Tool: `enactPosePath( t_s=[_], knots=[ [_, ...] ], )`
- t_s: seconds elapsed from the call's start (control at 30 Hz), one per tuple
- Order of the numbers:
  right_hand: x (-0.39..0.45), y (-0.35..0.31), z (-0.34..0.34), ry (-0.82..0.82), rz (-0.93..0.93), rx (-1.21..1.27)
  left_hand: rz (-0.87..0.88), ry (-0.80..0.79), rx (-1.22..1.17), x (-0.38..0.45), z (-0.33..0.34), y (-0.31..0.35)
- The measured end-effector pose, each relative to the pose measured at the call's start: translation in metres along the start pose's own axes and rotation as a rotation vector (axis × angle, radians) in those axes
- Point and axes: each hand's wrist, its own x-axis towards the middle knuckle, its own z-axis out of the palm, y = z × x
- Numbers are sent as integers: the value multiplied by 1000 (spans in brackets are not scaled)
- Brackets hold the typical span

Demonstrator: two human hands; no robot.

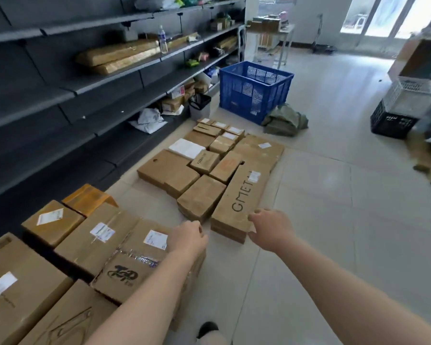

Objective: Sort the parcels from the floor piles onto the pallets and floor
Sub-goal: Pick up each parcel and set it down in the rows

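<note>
left hand (188, 236): loosely curled, empty, above taped box (135, 260) | right hand (271, 229): loosely curled, empty, by long box (239, 195)

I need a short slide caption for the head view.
Both hands reach toward a long cardboard box among floor parcels beside shelves.

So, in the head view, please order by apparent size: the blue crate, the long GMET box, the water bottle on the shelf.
1. blue crate
2. long GMET box, close to it; being nearer, unsure
3. water bottle

matt cardboard parcels (202, 197), blue plastic mesh crate (253, 92), glossy floor tiles (334, 195)
</note>
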Motion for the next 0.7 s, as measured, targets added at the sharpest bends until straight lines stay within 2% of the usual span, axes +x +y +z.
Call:
enactPosePath(
  t_s=[0.2,0.5,0.7],
  knots=[
    [84,97,-6,-15,21,-16,24,-18,-6,101,6,80],
    [209,255,-30,-31,97,22,71,-29,32,273,-22,226],
    [288,362,-17,-83,45,44,-62,-28,-9,356,-9,305]
  ],
)
